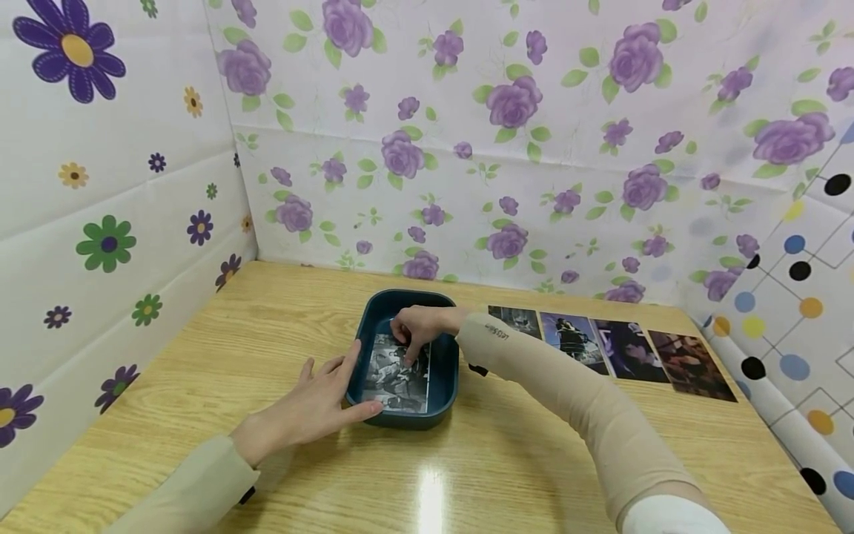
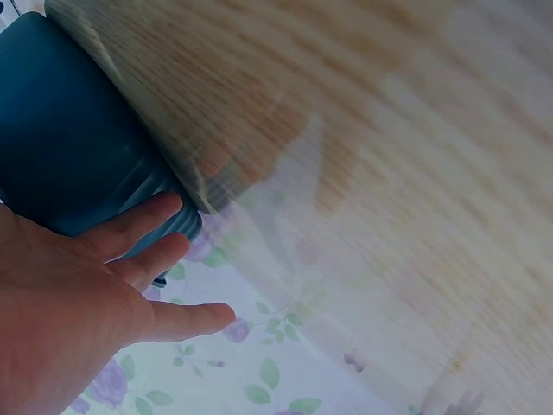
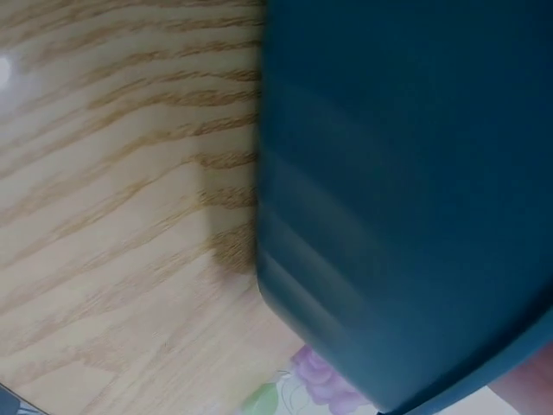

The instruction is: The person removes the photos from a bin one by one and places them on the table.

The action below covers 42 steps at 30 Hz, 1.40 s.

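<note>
A dark teal bin (image 1: pixel 443 397) stands on the wooden table, with a black-and-white photo print (image 1: pixel 399 387) lying inside it. My right hand (image 1: pixel 422 326) reaches into the bin from the right, fingers curled at the far end of the print and the thumb over its face; it appears to pinch the print there. In the right wrist view the bin wall (image 3: pixel 389 190) hides most of that hand. My left hand (image 1: pixel 327 397) is at the bin's left side, fingers extended and spread, thumb at the near rim. The left wrist view shows its fingers (image 2: pixel 143 225) against the outer wall.
Several photo prints (image 1: pixel 574 341) lie in a row on the table (image 1: pixel 293 311), to the right of the bin and partly behind my right forearm. Flower-patterned cloth (image 1: pixel 467 170) hangs behind the table, and a dotted cloth (image 1: pixel 794 334) borders its right edge.
</note>
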### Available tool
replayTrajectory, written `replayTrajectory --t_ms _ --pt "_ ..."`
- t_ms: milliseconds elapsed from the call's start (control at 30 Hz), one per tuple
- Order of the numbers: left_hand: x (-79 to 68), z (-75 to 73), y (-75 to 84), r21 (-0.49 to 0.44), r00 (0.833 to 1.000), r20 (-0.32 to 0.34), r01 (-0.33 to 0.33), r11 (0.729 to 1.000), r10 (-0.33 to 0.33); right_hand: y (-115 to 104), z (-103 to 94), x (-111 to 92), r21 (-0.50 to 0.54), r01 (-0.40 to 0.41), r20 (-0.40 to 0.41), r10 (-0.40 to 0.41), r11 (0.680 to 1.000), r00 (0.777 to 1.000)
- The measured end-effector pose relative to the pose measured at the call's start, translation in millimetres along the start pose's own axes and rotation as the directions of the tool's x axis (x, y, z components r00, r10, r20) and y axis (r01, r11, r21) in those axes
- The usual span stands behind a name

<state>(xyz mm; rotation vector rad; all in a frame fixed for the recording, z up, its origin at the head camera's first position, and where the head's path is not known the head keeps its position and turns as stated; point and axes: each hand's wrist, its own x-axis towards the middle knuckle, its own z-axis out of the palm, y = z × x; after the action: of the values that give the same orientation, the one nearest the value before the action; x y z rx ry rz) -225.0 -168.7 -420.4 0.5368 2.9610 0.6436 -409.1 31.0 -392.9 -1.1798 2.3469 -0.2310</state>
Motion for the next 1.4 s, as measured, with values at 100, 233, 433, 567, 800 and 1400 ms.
replayTrajectory --t_ms 100,233,433,567,800,1400 --pt "0.0 0.4 -0.4 -0.01 1.0 0.002 -0.001 1.0 0.001 1.5 -0.6 -0.8 0.015 0.01 -0.019 -0.01 1.0 1.0" --pt "0.1 0.8 -0.7 -0.021 1.0 0.001 -0.004 1.0 0.004 2.7 -1.9 -2.3 0.008 0.023 -0.066 -0.023 1.0 0.998" --pt "0.3 0.9 -0.8 -0.014 1.0 -0.005 -0.001 1.0 0.001 1.6 -3.1 -4.9 -0.075 0.03 -0.155 -0.042 0.997 0.987" --pt "0.2 0.6 -0.8 -0.013 1.0 -0.005 0.004 1.0 -0.004 0.6 -1.7 -6.9 -0.129 0.028 -0.198 -0.053 0.991 0.979" --pt "0.2 0.9 -0.7 -0.016 1.0 0.001 0.012 1.0 -0.012 -1.0 1.6 -9.2 -0.161 0.041 -0.235 -0.079 0.986 0.969" --pt "0.5 1.1 -0.5 0.006 1.0 -0.006 0.005 1.0 -0.005 17.8 -68.0 -87.1 0.344 0.105 -0.317 0.01 0.933 0.948"
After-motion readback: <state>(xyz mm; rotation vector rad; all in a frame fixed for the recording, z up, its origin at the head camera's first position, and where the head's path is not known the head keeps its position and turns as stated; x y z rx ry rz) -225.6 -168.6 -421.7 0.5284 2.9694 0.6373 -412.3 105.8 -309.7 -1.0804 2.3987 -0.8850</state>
